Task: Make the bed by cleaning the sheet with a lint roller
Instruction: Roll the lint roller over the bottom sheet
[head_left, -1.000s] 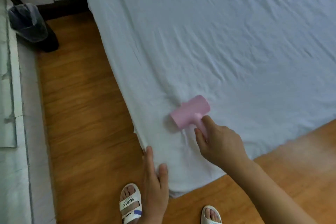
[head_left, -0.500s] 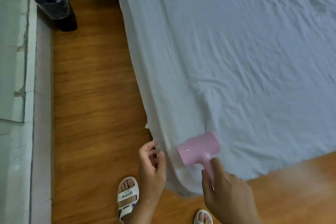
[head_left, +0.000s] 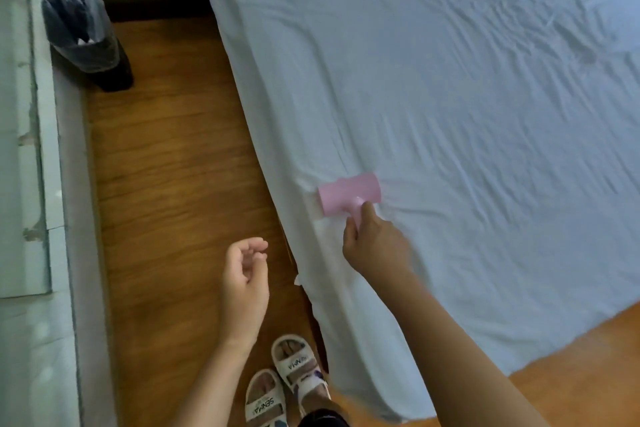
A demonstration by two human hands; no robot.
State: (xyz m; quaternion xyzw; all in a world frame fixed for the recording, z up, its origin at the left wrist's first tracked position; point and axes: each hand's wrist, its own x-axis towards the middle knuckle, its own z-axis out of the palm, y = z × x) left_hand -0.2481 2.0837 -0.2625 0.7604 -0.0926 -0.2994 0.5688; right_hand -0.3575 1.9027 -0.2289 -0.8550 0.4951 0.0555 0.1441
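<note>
Pink lint roller (head_left: 349, 196) on sheet (head_left: 450, 97) | right hand (head_left: 375, 246) grips handle | left hand (head_left: 244, 274) loosely curled, empty, over floor (head_left: 166, 166)

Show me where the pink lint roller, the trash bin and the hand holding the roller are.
pink lint roller (head_left: 349, 196), head view, middle of its drum.
trash bin (head_left: 81, 31), head view, its bag-lined side.
right hand (head_left: 375, 246), head view, back of the hand.

A: Soft, dim daylight is spreading over the sheet (head_left: 450, 80), giving it a bluish cast. No glare is showing.

B: Creases are throwing faint shadows. The right hand (head_left: 375, 246) is smearing slightly, and straight lines are bending near the wide-angle edges.
</note>
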